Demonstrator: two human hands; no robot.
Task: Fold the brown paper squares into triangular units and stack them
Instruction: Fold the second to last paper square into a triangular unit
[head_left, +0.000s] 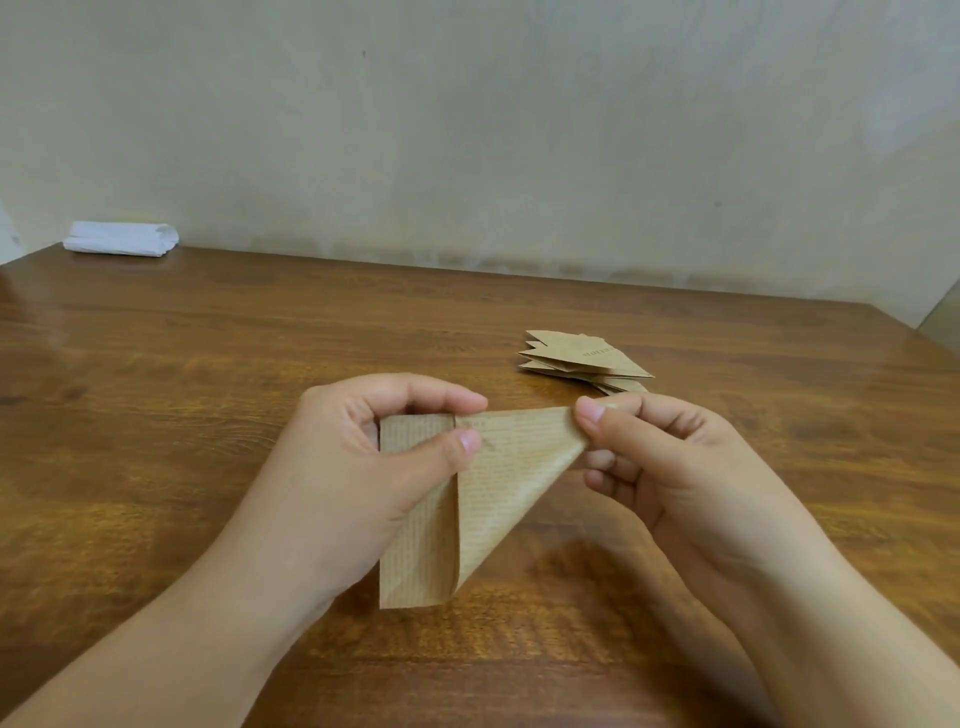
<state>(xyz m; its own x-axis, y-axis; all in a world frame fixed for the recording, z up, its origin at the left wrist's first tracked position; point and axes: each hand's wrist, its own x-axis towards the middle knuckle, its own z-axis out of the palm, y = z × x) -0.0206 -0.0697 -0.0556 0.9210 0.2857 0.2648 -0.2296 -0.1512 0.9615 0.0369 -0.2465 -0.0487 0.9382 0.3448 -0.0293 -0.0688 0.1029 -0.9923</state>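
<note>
A brown paper piece (488, 493) is held above the wooden table (208, 395), partly folded: a narrow upright strip on the left and a triangular flap on the right. My left hand (374, 467) pinches the strip near its top between thumb and fingers. My right hand (670, 467) pinches the flap's upper right corner between thumb and forefinger. Behind my right hand lies a stack of folded brown paper units (582, 358) on the table.
A folded white cloth or paper bundle (122, 239) sits at the far left corner of the table, against the pale wall (467, 130). The table's right edge shows at the far right.
</note>
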